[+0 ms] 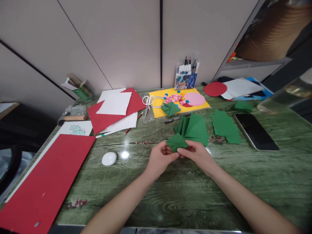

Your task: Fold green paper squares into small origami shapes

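Note:
A small folded piece of green paper (pixel 176 142) is held up between both hands above the green table (pixel 146 201). Its left side is gripped by my left hand (pixel 159 159), with the fingers curled beneath it. My right hand (pixel 198 155) pinches the lower right part, thumb on top. Just behind lies a fanned stack of green paper sheets (pixel 196 128). Another folded green piece (pixel 170 109) rests on the front edge of a yellow sheet (pixel 157 112), near pink and blue bits (pixel 173 98).
White scissors (pixel 147 104), red sheets (pixel 51 175) and white paper (pixel 114 104) lie to the left, with a white oval object (pixel 109 158). A phone (pixel 255 131), cut green pieces (pixel 225 126) and a clear container (pixel 285 94) are at right. A marker pack (pixel 185 79) leans at the back.

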`<action>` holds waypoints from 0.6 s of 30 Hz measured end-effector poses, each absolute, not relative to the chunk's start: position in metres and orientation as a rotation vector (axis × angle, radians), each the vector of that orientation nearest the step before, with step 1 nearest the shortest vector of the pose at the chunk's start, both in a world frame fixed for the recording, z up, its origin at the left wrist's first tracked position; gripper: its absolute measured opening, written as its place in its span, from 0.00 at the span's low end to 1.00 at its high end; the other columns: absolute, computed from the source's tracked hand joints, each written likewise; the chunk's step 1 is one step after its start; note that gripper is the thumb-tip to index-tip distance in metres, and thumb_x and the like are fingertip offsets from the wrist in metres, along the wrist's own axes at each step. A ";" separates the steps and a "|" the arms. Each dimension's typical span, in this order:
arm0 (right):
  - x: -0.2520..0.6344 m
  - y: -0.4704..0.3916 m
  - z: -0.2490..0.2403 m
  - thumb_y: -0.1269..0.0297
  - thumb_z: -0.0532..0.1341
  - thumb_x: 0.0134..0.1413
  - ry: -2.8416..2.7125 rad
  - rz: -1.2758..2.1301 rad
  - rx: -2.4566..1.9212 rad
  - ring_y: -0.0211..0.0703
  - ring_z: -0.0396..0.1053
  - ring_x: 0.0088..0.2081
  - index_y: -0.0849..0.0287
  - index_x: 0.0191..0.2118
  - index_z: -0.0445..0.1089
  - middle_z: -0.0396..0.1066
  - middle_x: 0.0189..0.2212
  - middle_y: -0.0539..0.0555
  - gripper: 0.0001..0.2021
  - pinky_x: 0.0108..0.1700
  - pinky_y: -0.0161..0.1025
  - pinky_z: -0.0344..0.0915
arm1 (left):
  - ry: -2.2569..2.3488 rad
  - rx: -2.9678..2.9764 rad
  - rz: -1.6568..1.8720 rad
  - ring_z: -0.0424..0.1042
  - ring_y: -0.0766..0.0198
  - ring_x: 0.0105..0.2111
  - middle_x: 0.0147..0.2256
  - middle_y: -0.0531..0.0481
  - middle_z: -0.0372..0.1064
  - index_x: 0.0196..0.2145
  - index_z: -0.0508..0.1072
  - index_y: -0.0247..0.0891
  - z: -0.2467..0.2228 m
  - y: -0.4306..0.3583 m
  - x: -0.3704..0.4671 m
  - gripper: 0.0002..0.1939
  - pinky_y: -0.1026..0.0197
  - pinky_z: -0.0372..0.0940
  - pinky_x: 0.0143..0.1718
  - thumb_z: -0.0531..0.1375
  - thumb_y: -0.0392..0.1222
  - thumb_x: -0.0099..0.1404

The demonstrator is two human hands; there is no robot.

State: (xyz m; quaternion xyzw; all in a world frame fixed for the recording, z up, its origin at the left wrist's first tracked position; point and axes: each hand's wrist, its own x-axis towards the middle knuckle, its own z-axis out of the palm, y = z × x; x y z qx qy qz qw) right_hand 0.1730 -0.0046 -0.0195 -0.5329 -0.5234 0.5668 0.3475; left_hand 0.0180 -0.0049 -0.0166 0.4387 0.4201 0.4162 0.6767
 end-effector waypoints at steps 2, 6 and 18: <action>0.173 -0.005 -0.019 0.56 0.62 0.44 -1.338 1.463 -1.391 0.39 0.64 0.24 0.60 0.29 0.69 0.67 0.18 0.48 0.11 0.27 0.35 0.58 | 0.930 0.980 0.948 0.70 0.66 0.28 0.27 0.51 0.71 0.32 0.70 0.35 -0.017 -0.005 0.018 0.10 0.63 0.63 0.32 0.64 0.33 0.49; 0.172 -0.005 -0.018 0.57 0.63 0.43 -1.351 1.449 -1.404 0.37 0.62 0.21 0.61 0.28 0.69 0.66 0.17 0.48 0.11 0.25 0.35 0.56 | 0.938 0.986 0.945 0.68 0.67 0.27 0.27 0.51 0.70 0.32 0.70 0.35 -0.019 -0.005 0.018 0.11 0.64 0.62 0.32 0.64 0.33 0.48; 0.173 -0.006 -0.021 0.59 0.63 0.44 -1.371 1.443 -1.401 0.36 0.60 0.22 0.62 0.30 0.70 0.66 0.21 0.48 0.10 0.25 0.33 0.56 | 0.950 0.983 0.937 0.66 0.67 0.27 0.28 0.52 0.70 0.32 0.71 0.34 -0.020 -0.006 0.018 0.12 0.64 0.61 0.32 0.64 0.35 0.48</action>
